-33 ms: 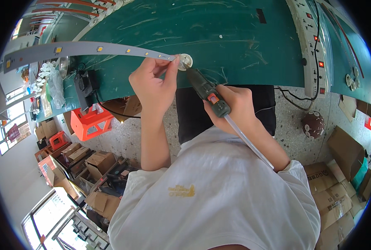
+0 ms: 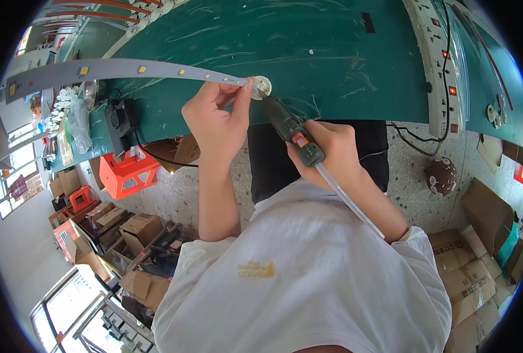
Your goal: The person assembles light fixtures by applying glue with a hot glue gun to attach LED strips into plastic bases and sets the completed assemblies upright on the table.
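Between the thumb and fingers of my left hand (image 2: 220, 117) is pinched the end of a long grey LED strip (image 2: 114, 69) with yellow chips, stretching off to the left. A small white round cap (image 2: 263, 84) sits right at that end, partly hidden by my fingertips. My right hand (image 2: 332, 147) is wrapped round a dark green hot glue gun (image 2: 288, 123) with an orange switch. Its nozzle points at the cap and appears to meet it, though whether they touch is hard to tell. A clear glue stick (image 2: 352, 203) sticks out from the gun's back end.
The green worktop (image 2: 332, 65) carries a white power strip (image 2: 440, 76) at the right and a black adapter (image 2: 120, 122) at the left. Below its edge stand an orange stool (image 2: 126, 176) and a black seat (image 2: 320, 138). Cardboard boxes (image 2: 141, 229) lie at both sides.
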